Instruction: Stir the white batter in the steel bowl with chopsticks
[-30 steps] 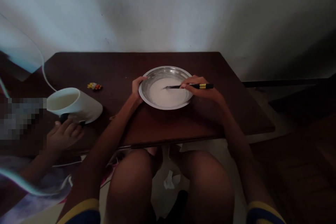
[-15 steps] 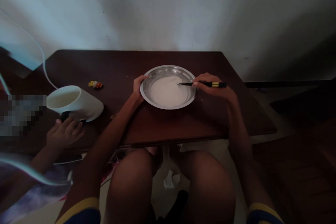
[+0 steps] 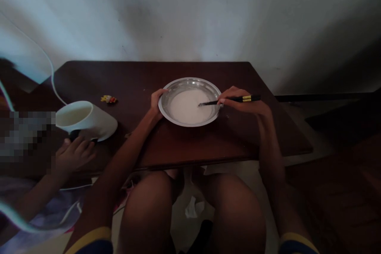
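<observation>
Back from the table's (image 3: 193,147) front edge, the left hand (image 3: 156,102) is gripping a bowl (image 3: 190,84) hiding its fingers; the right hand (image 3: 236,98) is pinching chopsticks (image 3: 238,99).

Worktop (image 3: 184,147): dark reddish-brown, smooth, slightly glossy, far corners rounded, long back edge along the wall. On it, near the middle: a round, shallow metal bowl (image 3: 184,84). To the left, a white jug (image 3: 101,121) with a black handle; behind the jug, well apart from the bowl, a small yellow-and-red figurine (image 3: 108,99) lying down. Small tan bit (image 3: 127,135) right of the jug, possibly a scrap; light poor. Pale floor (image 3: 181,230) below: crumpled white piece (image 3: 193,208) on it.
</observation>
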The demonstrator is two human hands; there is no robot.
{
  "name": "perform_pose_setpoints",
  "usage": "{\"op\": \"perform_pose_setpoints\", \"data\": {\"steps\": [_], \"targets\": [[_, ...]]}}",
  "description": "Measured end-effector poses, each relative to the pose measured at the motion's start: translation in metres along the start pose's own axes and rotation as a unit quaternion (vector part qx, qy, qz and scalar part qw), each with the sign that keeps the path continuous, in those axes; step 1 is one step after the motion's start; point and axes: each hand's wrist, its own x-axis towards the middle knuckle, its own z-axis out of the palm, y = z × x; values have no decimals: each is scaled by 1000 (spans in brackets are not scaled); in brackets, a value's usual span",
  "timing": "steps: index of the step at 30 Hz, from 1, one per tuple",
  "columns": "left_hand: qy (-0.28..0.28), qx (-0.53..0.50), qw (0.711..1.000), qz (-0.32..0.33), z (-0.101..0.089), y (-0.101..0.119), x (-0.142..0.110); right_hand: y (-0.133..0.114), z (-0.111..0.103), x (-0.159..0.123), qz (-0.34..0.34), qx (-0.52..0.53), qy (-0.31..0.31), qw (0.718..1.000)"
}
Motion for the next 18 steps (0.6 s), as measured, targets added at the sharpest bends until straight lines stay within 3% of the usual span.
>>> {"op": "perform_pose_setpoints", "data": {"steps": [4, 7, 10, 12, 15, 18], "targets": [[-4, -4, 1000, -4, 0, 0, 0, -13, 17, 7, -31, 39, -55, 997], [-7, -7, 1000, -3, 0, 0, 1, -11, 24, 11, -13, -11, -3, 1000], [-3, -7, 1000, -5, 0, 0, 1, -4, 10, 5, 19, -40, 42, 998], [-1, -2, 1000, -8, 0, 1, 0, -5, 3, 1, -2, -6, -1, 1000], [-5, 7, 1000, -13, 0, 1, -1, -11, 9, 4, -49, 44, -73, 995], [-3, 12, 1000, -9, 0, 1, -1, -10, 19, 8, -35, 7, -20, 999]]}}
